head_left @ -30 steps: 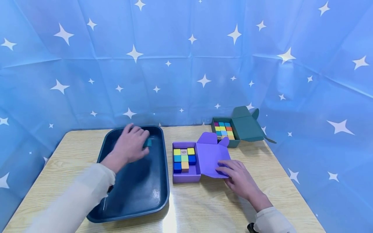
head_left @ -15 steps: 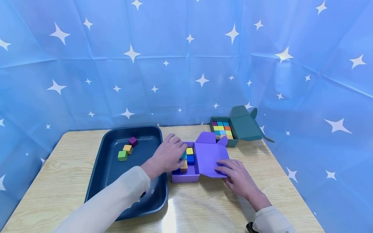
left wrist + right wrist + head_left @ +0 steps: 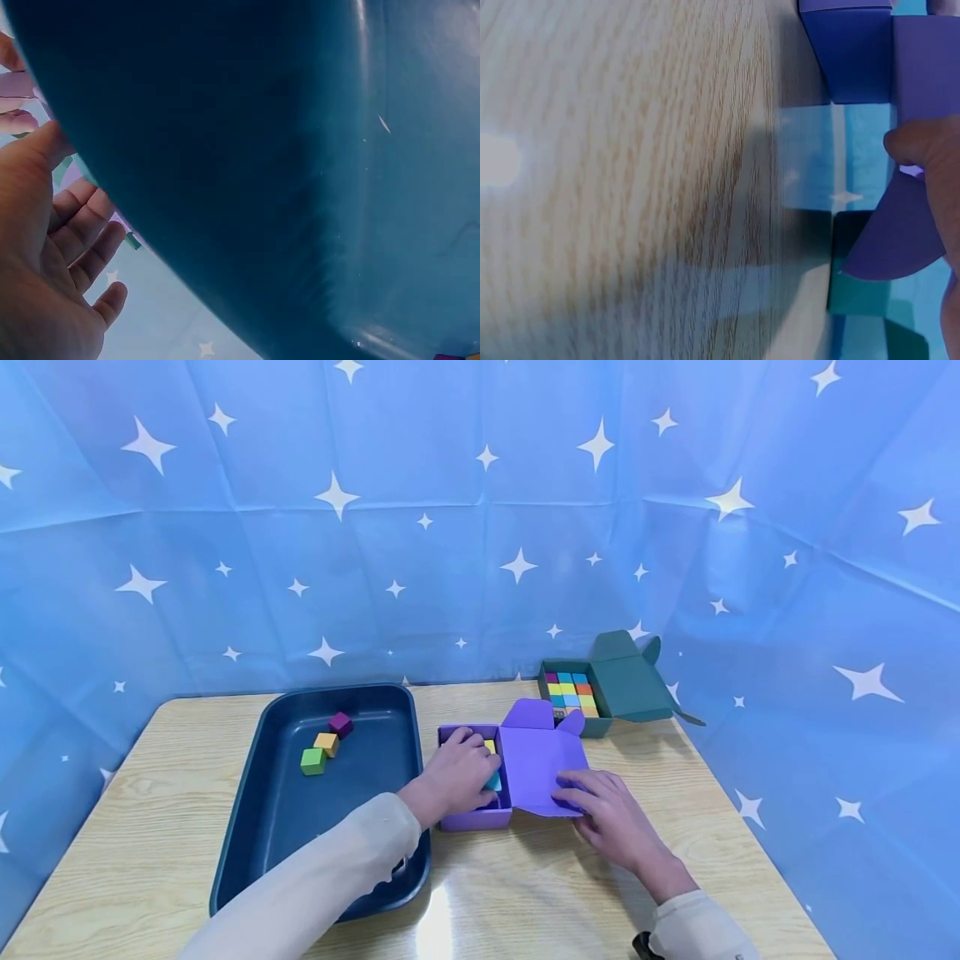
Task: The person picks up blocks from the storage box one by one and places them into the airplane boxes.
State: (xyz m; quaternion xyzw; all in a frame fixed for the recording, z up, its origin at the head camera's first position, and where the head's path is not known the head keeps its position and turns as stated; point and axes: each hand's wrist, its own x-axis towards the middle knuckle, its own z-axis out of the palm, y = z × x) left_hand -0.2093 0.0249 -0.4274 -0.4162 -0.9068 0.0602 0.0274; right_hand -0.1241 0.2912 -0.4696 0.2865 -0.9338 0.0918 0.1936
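Note:
My left hand (image 3: 457, 772) reaches into the open purple box (image 3: 474, 821) in the head view, pinching a light blue block (image 3: 492, 781) between thumb and fingers. Most of the blocks inside are hidden behind that hand; a bit of yellow shows. In the left wrist view the block is out of sight behind the dark blue tray wall. My right hand (image 3: 617, 818) grips the near right corner of the box's folded-back lid (image 3: 534, 767), fingers on top and thumb below. The right wrist view shows the thumb (image 3: 919, 144) against the purple cardboard.
A dark blue tray (image 3: 281, 806) stands left, under my left forearm, with a purple block (image 3: 341, 724), an orange block (image 3: 326, 743) and a green block (image 3: 313, 762) inside. Behind, at right, sits an open dark green box (image 3: 597, 727) with several coloured blocks.
My left hand has moved right from the tray to the purple box, carrying the light blue block, and lowered it inside. My right hand stays on the lid.

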